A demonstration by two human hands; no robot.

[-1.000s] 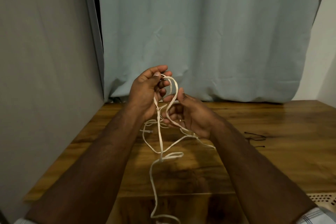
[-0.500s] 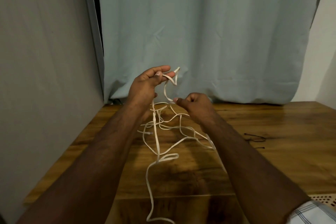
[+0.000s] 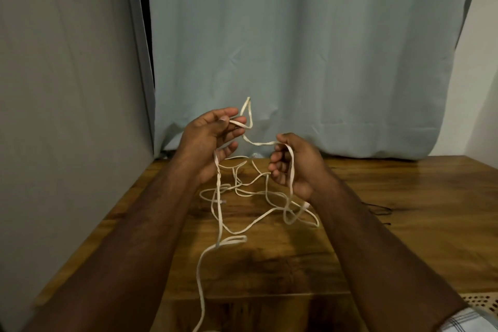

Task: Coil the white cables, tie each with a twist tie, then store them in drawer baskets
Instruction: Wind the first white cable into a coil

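Both hands held the white cable (image 3: 258, 143) above the bench (image 3: 404, 197): left hand (image 3: 207, 140) pinching a loop, right hand (image 3: 293, 164) at its 3 o'clock, curled around it.

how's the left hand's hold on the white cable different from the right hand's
The left hand is raised higher, pinching a small loop of the white cable at its fingertips; the right hand sits lower, curled loosely with the cable draped across its palm. Both hold the same cable above the wooden table.
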